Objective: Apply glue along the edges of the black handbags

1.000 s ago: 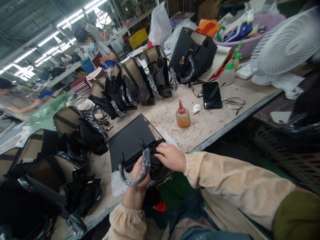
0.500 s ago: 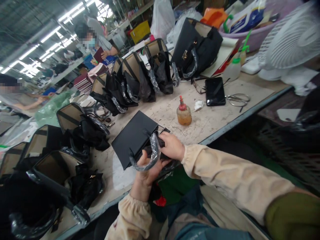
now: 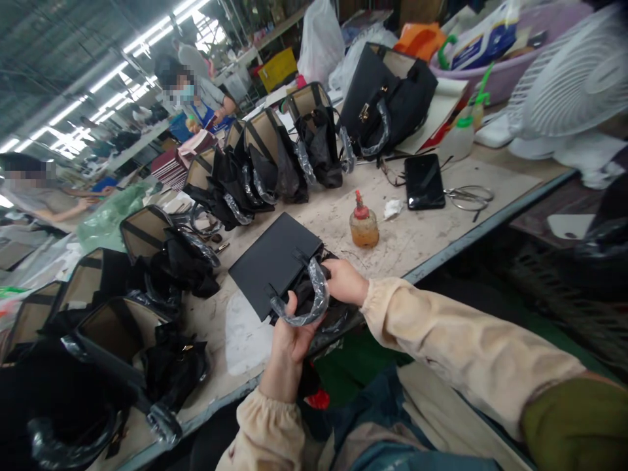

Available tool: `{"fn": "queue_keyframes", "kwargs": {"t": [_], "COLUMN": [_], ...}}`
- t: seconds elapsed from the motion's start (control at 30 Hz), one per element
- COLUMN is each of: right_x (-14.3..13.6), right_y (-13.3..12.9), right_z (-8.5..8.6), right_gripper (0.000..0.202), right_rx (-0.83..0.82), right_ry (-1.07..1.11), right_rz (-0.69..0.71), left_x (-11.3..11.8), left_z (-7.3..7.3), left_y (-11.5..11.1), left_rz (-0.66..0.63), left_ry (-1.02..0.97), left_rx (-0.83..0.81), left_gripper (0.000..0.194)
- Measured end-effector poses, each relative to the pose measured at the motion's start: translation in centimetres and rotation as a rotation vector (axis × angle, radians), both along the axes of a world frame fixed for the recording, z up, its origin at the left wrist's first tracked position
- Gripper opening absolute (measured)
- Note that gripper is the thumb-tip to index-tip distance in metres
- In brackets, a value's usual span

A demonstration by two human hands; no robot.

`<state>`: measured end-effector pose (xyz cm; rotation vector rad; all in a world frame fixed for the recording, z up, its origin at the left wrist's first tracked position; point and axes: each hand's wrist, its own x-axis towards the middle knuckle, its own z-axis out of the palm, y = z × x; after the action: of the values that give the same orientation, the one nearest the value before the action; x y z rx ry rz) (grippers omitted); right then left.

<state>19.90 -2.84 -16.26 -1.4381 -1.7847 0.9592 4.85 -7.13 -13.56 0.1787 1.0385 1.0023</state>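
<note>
A black handbag [image 3: 275, 258] lies at the near edge of the worktable, its flat smooth panel facing up. Its handle [image 3: 321, 294], wrapped in clear plastic, arches toward me. My left hand [image 3: 293, 333] grips the bag's near side, thumb up against the handle and fingers underneath. On the bag's right side, my right hand [image 3: 346, 281] is closed on the dark material near the corner; its fingertips are partly hidden. A glass bottle [image 3: 364, 226] of amber liquid with a red cap stands just beyond my right hand.
Several black bags [image 3: 267, 150] stand along the table's back and left. A phone [image 3: 424, 182], wire-like loops [image 3: 468, 196] and a white fan [image 3: 574, 85] are at the right. Across the table, a masked person [image 3: 196, 98] works; another person [image 3: 44, 196] is at far left.
The view has shifted slightly, so the table's contents appear a little further right. Both hands stay on the bag. The masked person has lowered the dark red piece.
</note>
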Motion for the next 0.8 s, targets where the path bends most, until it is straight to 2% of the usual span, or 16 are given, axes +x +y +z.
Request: {"fn": "queue_keyframes", "kwargs": {"t": [0.07,0.13,0.23,0.3,0.47,0.57,0.8], "right_x": [-0.6,-1.4,-2.1,-2.3,-1.9,-1.7,-1.4], "right_y": [-0.9,-2.1,-3.6,-4.1,-3.5,-3.0,-3.0], "right_z": [0.4,1.1,1.9,2.0,1.2,0.9,0.8], "right_gripper": [0.01,0.011,0.015,0.019,0.025,0.027,0.022], "right_rx": [0.011,0.044,0.127,0.153,0.192,0.189,0.143], "right_ry": [-0.034,-0.074,-0.17,-0.206,-0.204,-0.228,-0.242], "right_rz": [-0.022,0.021,0.147,0.175,0.135,0.137,0.137], "left_x": [0.1,-0.2,-0.8,-1.0,-0.3,0.0,-0.4], "left_z": [-0.5,-0.9,-1.3,-1.1,0.1,0.6,-0.1], "left_y": [0.0,0.1,0.4,0.6,0.9,0.7,0.7], "left_rz": [-0.011,0.003,0.039,0.036,-0.015,-0.055,-0.083], "left_ry": [0.041,0.062,0.056,0.075,0.121,0.106,0.014], "left_rx": [-0.015,-0.051,-0.085,-0.068,-0.022,-0.002,-0.075], "left_gripper": [0.021,0.015,0.018,0.023,0.037,0.035,0.023]}}
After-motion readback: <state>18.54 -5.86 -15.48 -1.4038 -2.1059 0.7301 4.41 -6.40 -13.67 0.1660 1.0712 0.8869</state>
